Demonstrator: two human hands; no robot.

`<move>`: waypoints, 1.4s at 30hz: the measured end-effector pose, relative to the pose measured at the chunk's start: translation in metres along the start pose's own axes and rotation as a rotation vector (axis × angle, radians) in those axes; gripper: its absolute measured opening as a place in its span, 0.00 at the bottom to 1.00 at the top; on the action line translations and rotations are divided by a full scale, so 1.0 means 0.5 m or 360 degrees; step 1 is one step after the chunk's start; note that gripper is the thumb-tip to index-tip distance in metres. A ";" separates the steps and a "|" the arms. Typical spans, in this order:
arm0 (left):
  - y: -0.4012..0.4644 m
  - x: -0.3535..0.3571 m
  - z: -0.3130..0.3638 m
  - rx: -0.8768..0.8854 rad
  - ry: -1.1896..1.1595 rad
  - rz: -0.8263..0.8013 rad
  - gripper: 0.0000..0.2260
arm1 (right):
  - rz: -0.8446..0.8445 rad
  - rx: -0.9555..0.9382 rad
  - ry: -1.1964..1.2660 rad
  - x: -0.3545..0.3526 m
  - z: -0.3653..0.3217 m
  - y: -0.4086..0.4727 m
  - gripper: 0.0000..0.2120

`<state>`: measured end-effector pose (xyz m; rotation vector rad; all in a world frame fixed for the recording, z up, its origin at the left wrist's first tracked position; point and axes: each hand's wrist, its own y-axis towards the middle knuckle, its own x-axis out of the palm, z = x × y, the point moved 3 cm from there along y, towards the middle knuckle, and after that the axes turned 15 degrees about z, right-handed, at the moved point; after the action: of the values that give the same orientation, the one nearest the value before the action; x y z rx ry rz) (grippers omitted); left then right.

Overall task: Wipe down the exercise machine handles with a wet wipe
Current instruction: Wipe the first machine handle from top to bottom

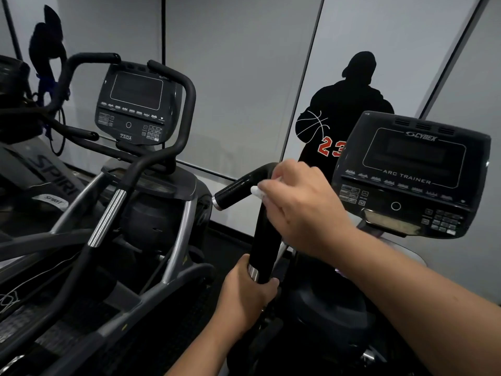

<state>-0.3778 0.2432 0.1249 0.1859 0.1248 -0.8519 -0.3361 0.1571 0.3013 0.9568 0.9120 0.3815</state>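
The right hand (301,204) is closed around a white wet wipe (257,191), pressing it against the upper bend of the black handle (264,226); only a small crumpled edge of the wipe shows at the fingertips. Lower and nearer, the left hand (245,293) grips the same handle's upright shaft where the black grip meets a silver collar, fingers wrapped fully around it. Above the right hand the handle bends left into a short horizontal stub ending in a silver cap, which points toward the neighbouring machine.

To the right, just beside the right wrist, sits the console (412,175) of this machine, reading "CYBEX" at the top and "ARC TRAINER" under its dark screen, with a keypad at its lower right corner. Far left stands a second console (137,104) marked "750A", framed by curved black bars. At the left edge a sloped panel (55,175) carries "SPIRIT", partly cut off, with a small "SPIRIT" badge below.

On the far wall a black silhouette decal (344,104) holds a basketball and shows a red "23".

The stub's cap ends just short of the neighbouring machine's frame, and a narrow strip of dark floor runs between the machines and the wall.
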 end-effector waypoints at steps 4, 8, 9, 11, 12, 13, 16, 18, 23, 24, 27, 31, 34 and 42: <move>0.001 0.001 -0.003 -0.0057 -0.0034 0.0009 0.10 | 0.0015 -0.0008 0.0076 0.000 0.011 0.005 0.10; -0.002 0.001 -0.007 -0.0071 -0.0117 -0.0056 0.12 | -0.0096 0.0379 0.0192 0.030 0.064 0.070 0.10; -0.002 0.001 -0.007 -0.0049 -0.0118 -0.0058 0.13 | -0.0160 0.0525 0.0237 0.042 0.082 0.084 0.10; -0.002 0.001 -0.007 -0.0024 -0.0125 -0.0058 0.14 | -0.0238 0.0782 0.0308 0.064 0.107 0.102 0.11; -0.002 0.001 -0.008 -0.0019 -0.0133 -0.0053 0.14 | -0.0231 0.0869 0.0339 0.069 0.115 0.103 0.12; -0.002 0.001 -0.008 -0.0015 -0.0147 -0.0050 0.13 | -0.0215 0.0913 0.0363 0.068 0.116 0.098 0.12; -0.002 0.002 -0.009 -0.0019 -0.0197 -0.0078 0.10 | -0.0119 0.0698 0.0341 0.039 0.089 0.060 0.09; -0.002 0.003 -0.009 -0.0056 -0.0241 -0.0078 0.09 | -0.0010 0.0425 0.0332 0.007 0.058 0.032 0.08; 0.004 0.002 -0.013 -0.0039 -0.0237 -0.0087 0.11 | -0.0092 0.0548 0.0405 0.028 0.084 0.055 0.10; 0.004 0.001 -0.014 -0.0019 -0.0226 -0.0087 0.11 | -0.0148 0.0700 0.0421 0.043 0.101 0.067 0.10; 0.004 0.001 -0.018 0.0008 -0.0197 -0.0086 0.10 | -0.0198 0.1140 0.0568 0.081 0.141 0.077 0.12; 0.002 0.000 -0.012 -0.0009 -0.0199 -0.0117 0.13 | -0.0032 0.1283 0.0743 0.056 0.122 0.040 0.11; 0.008 -0.010 -0.005 -0.0044 -0.0176 -0.0219 0.13 | 0.0133 0.1068 0.0714 0.026 0.087 0.013 0.10; 0.117 -0.117 0.031 -0.0065 -0.0226 -0.0371 0.19 | 0.0032 0.1531 0.0986 0.071 0.128 0.034 0.10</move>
<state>-0.3713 0.3203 0.1574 0.0729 0.0310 -1.0906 -0.2621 0.1552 0.3143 1.7718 1.7218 0.2450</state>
